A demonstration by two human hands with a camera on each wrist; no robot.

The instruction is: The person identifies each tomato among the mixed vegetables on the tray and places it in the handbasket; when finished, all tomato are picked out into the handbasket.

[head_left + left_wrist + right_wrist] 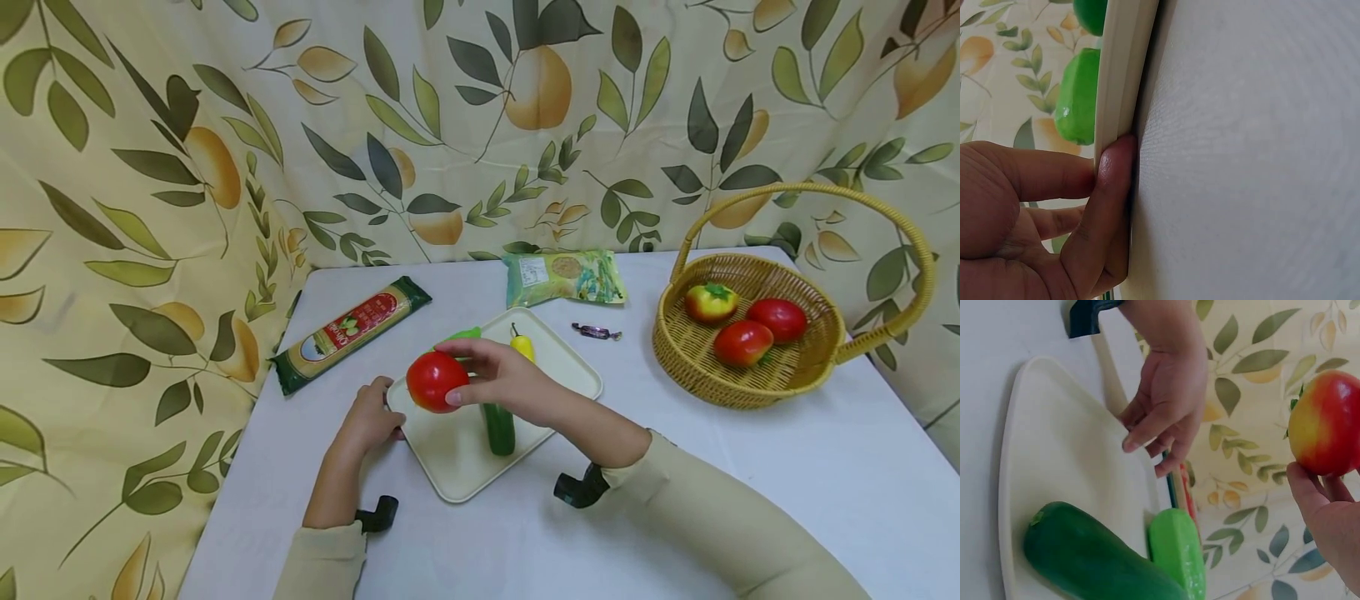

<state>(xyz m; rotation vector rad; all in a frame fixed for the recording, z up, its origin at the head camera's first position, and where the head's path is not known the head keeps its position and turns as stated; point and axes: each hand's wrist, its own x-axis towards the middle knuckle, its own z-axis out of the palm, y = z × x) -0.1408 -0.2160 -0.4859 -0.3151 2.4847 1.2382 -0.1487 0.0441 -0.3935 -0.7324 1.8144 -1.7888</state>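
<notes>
Low over the cream tray (450, 471), my right hand (502, 383) grips a red tomato (431, 383) between thumb and fingers. The right wrist view shows the yellow patch and green leafy top of this tomato (1329, 422). My left hand (367, 417) pinches the tray's left rim, with a finger under the edge (1125, 81). On the tray lie a dark green cucumber (1091, 556), a light green ribbed vegetable (1175, 550) and a yellow pepper (523, 344). My right hand partly covers these in the head view.
A wicker basket (682, 379) with a tall handle stands at the right, holding three red or red-yellow fruits. Behind the tray lie a green packet (562, 279) and a small wrapped candy (596, 332). A long green-and-red pasta packet (348, 333) is at the back left.
</notes>
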